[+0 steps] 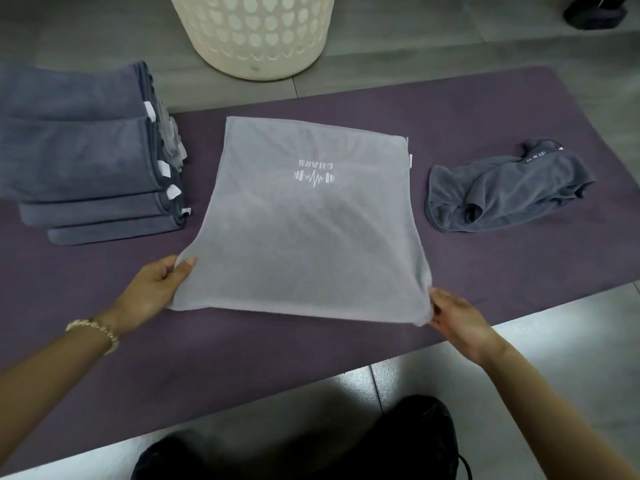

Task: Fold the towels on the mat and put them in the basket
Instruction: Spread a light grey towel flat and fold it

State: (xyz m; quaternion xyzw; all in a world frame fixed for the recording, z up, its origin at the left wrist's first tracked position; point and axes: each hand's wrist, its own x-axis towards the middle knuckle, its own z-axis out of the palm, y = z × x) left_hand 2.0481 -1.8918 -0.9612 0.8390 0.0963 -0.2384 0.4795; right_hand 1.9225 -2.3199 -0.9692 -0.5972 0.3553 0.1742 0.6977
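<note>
head view: a light grey towel [311,220] lies spread in the middle of a purple mat [485,109] on the floor [519,358], its white logo upside down to the wearer. the far edge rests flat on the mat and the near edge is lifted a little. the left hand [157,289] pinches the near left corner, thumb on top of the cloth and the fingers tucked out of sight beneath it; a gold bracelet [95,329] sits on that wrist. the right hand [457,320] grips the near right corner, its fingers [438,299] pressed together against the bunched edge. on the left end of the mat is a stack of folded dark grey towels [86,161], staggered, with white tags showing at their right edges. right of the spread towel, well apart from it, a crumpled dark grey towel [509,195] lies on the mat. a cream basket [252,32] with perforated walls stands on the floor just beyond the mat's far edge. the wearer's black trousers [311,445] show at the bottom.
</note>
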